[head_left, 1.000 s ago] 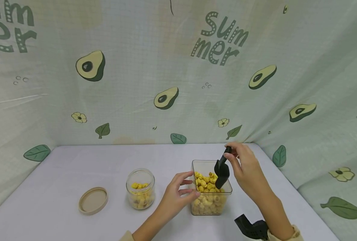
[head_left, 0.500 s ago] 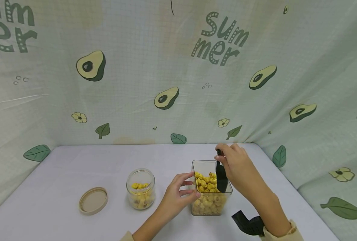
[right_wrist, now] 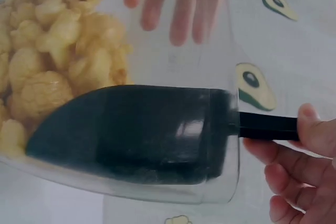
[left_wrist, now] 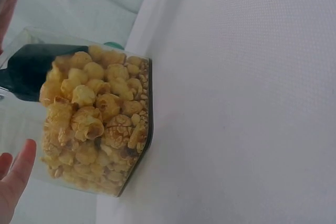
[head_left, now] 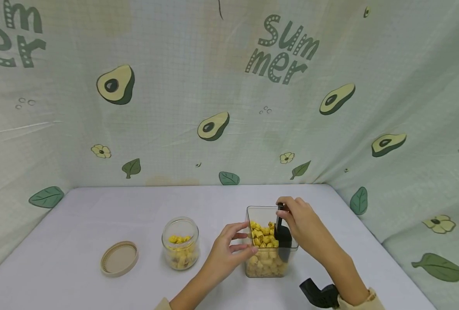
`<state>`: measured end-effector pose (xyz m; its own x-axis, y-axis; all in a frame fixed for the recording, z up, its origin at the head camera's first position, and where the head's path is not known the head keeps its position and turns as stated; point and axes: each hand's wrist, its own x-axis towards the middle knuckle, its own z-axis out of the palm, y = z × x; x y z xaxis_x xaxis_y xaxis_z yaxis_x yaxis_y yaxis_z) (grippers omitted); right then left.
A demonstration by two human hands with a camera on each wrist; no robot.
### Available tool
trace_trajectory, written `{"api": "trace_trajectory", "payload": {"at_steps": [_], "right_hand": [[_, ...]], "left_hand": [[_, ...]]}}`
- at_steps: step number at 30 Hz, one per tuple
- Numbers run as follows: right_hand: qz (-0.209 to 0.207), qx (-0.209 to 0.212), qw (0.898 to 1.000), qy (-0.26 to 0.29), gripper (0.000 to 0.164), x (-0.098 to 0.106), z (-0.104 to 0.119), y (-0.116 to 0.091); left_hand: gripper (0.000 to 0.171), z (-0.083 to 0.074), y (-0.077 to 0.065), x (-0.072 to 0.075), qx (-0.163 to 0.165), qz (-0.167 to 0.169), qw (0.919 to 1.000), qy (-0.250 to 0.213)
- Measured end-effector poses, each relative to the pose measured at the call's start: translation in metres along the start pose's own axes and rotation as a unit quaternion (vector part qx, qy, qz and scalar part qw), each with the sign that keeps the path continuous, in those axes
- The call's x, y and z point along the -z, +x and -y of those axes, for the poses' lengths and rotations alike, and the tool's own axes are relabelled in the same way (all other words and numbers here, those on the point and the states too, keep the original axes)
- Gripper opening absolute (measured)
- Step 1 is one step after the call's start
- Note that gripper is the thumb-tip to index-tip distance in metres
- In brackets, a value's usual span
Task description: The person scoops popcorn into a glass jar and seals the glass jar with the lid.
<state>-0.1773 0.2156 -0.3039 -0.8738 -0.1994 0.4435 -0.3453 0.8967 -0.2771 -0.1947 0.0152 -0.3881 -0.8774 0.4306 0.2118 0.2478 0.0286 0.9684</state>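
A clear rectangular container (head_left: 269,249) filled partway with yellow popcorn (head_left: 263,237) is set upright on the right half of the white tabletop (head_left: 97,215). A black scoop (head_left: 284,237) is held by its handle between the thumb and fingers of the right hand (head_left: 306,224); its blade is lowered inside the container along the right wall, with the tip among the popcorn. The left hand (head_left: 231,247) is laid against the container's left side, its fingers extended and spread rather than clenched, the thumb placed at the near left corner. Farther left, a glass jar (head_left: 193,252), partly filled with similar popcorn, is left uncovered, and a round beige lid (head_left: 119,259) is seen lying apart from it. The far side is closed off by an avocado-printed cloth (head_left: 155,86).
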Motion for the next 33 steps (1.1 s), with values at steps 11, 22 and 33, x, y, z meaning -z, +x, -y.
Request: {"api": "trace_trajectory", "payload": {"at_steps": [11,22,33], "right_hand": [[-0.13,0.013,0.988,0.076,0.018,-0.014,-0.024,-0.015],[-0.183,-0.04,0.97,0.154,0.021,-0.022,-0.033,-0.028],[-0.22,-0.073,0.954,0.19,0.025,-0.029,-0.031,-0.033]], "left_hand": [[0.057,0.0,0.001,0.0,0.0,0.0,1.0,0.002],[0.057,0.001,0.0,0.001,0.001,0.001,1.0,-0.003],[0.057,0.0,0.001,0.001,0.002,0.001,1.0,-0.008]]}}
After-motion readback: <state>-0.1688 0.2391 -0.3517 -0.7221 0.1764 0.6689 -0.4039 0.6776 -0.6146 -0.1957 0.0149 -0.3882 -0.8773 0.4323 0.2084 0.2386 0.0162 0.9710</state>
